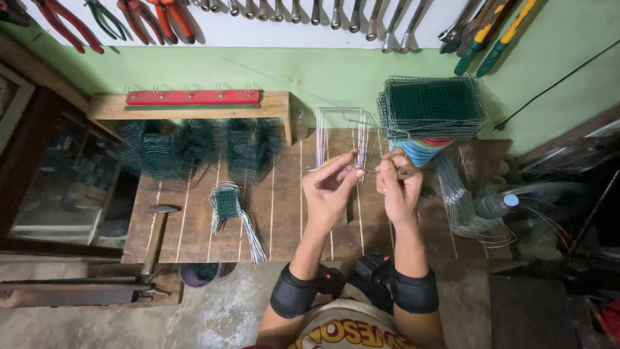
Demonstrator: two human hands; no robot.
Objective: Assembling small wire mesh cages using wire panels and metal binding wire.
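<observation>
My left hand (330, 187) and my right hand (397, 187) are raised close together over a wooden slatted bench (194, 226). Between their fingertips they pinch a thin metal wire (369, 171) that runs across from one hand to the other. Just behind the hands stands a bent wire frame (339, 126) of several thin rods. Both wrists wear black bands.
A stack of green mesh panels (431, 106) rests on a striped container at the back right. Folded green mesh pieces (194, 152) lie at the back left, a small mesh piece with wires (227, 203) in the middle, a hammer (157, 232) at the left, wire loops (462, 200) at the right. Pliers and wrenches hang on the wall.
</observation>
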